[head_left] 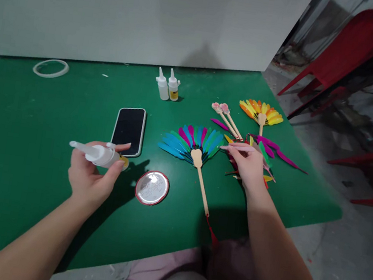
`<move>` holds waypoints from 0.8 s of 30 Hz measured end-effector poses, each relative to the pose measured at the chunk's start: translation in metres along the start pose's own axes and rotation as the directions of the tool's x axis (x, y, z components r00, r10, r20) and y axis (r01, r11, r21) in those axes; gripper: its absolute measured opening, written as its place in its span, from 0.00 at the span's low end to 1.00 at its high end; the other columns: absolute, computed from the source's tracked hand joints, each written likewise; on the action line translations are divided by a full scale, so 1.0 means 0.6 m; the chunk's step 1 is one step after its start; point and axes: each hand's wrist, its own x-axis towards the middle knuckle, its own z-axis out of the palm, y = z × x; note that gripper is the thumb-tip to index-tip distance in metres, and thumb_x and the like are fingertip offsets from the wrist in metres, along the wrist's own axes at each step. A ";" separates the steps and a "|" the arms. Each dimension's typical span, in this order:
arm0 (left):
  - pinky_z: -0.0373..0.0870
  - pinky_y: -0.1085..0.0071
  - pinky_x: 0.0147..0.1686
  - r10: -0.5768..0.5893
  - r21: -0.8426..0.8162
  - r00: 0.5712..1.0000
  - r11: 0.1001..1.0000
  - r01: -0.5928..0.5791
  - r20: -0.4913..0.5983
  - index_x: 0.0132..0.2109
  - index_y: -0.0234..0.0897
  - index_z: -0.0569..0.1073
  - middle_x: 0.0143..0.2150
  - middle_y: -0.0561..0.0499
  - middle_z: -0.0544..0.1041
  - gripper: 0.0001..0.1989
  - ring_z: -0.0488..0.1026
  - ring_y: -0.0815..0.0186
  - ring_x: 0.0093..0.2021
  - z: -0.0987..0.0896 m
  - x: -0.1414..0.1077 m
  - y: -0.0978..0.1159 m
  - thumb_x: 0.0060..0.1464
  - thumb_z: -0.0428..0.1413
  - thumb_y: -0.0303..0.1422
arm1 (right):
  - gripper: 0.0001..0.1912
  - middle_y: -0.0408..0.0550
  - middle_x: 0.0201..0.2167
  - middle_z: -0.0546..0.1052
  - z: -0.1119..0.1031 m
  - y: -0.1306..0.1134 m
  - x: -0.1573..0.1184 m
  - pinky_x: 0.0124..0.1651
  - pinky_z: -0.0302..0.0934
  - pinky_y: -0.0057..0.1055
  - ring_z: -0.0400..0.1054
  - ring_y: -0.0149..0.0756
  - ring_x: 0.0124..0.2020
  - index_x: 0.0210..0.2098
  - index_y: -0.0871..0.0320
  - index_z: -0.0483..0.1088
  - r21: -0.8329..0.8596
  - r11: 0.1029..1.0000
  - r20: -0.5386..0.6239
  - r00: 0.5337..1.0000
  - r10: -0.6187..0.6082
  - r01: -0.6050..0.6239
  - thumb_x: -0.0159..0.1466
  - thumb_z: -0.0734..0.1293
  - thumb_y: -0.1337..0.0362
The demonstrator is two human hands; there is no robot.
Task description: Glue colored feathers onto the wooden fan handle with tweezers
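Observation:
My left hand [91,177] is closed around a white glue bottle [102,155] with a long nozzle, tilted to the left above the table. Pinched in my right hand [247,165] is a pair of pale pink tweezers [237,147], their tips at the right edge of a feather fan [191,143]. Blue, green and magenta feathers spread from this fan's wooden head, and a red tassel [212,235] hangs from its handle. Under and beside my right hand lie loose feathers [267,150] in several colours, partly hidden. Between my hands sits a round lid [152,187] with a red rim.
A phone [129,129] lies behind my left hand. Two more glue bottles [168,86] stand near the wall. At the right are a yellow-orange feather fan [262,114] and two bare fan sticks [230,118]. A white ring [50,68] lies far left; red chairs [350,47] stand beyond the table.

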 end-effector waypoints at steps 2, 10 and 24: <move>0.72 0.54 0.40 -0.005 0.008 1.000 1.000 0.005 -0.004 0.45 0.44 0.59 0.40 0.49 0.76 0.17 0.77 0.56 0.39 0.000 -0.001 -0.002 0.49 0.57 0.33 | 0.14 0.51 0.35 0.79 0.000 0.001 0.000 0.25 0.65 0.29 0.70 0.34 0.29 0.32 0.58 0.79 0.006 1.000 0.009 1.000 -0.002 0.002 0.52 0.70 0.54; 0.72 0.53 0.41 -0.022 0.012 1.000 1.000 0.022 0.013 0.45 0.44 0.60 0.41 0.49 0.76 0.17 0.77 0.56 0.39 -0.002 -0.002 -0.002 0.50 0.57 0.34 | 0.14 0.50 0.34 0.79 0.000 0.002 0.000 0.27 0.66 0.31 0.72 0.36 0.31 0.32 0.58 0.78 0.023 1.000 0.008 1.000 0.011 -0.011 0.51 0.71 0.55; 0.71 0.51 0.43 0.001 0.068 1.000 0.998 -0.002 0.012 0.45 0.42 0.61 0.41 0.47 0.76 0.17 0.77 0.55 0.39 -0.003 -0.002 -0.006 0.48 0.58 0.33 | 0.15 0.51 0.32 0.79 -0.002 -0.006 -0.004 0.36 0.69 0.36 0.73 0.38 0.32 0.33 0.60 0.77 0.002 1.000 0.021 1.000 0.012 -0.012 0.50 0.72 0.56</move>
